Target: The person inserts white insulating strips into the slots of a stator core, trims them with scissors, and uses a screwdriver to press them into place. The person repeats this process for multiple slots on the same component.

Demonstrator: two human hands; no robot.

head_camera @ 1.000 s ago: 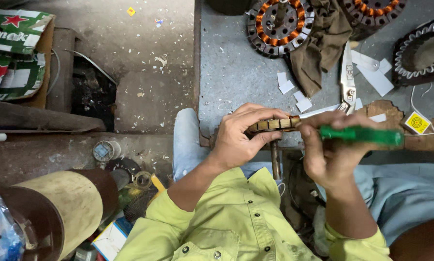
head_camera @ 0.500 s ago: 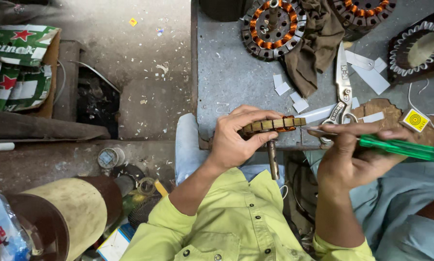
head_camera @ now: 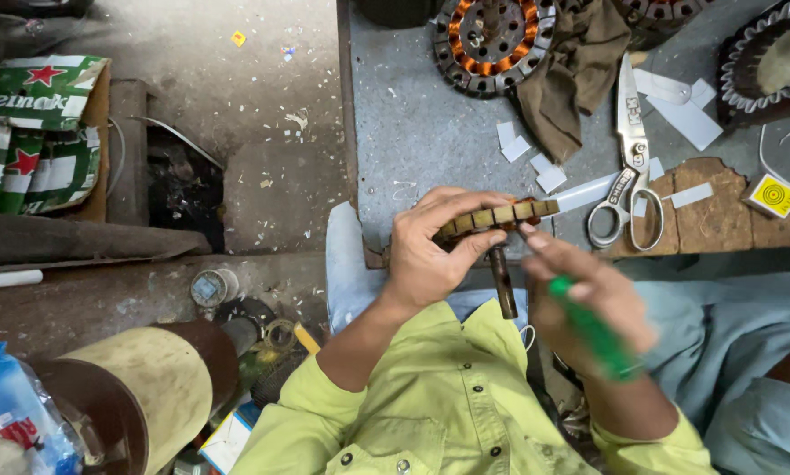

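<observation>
My left hand (head_camera: 434, 251) grips a slotted metal motor core (head_camera: 498, 216) on edge, its shaft (head_camera: 503, 283) pointing down toward my lap. My right hand (head_camera: 588, 303), blurred by motion, holds a green-handled tool (head_camera: 595, 331) just right of the core, with its fingertips close to the core's underside. Both hands hover over the near edge of the grey metal workbench (head_camera: 421, 132). My sleeves are lime green.
Scissors (head_camera: 627, 149) lie on the bench beside white paper slips (head_camera: 535, 163), a brown rag (head_camera: 579, 75) and a copper-wound stator (head_camera: 491, 40). A wooden block (head_camera: 702, 215) carries a yellow sticker (head_camera: 775, 195). On the floor at left are a green carton (head_camera: 34, 132) and a brown drum (head_camera: 135, 396).
My right hand has swung the green-handled tool from pointing right to pointing down toward my lap and moved in under the core. The left hand keeps its hold on the core.
</observation>
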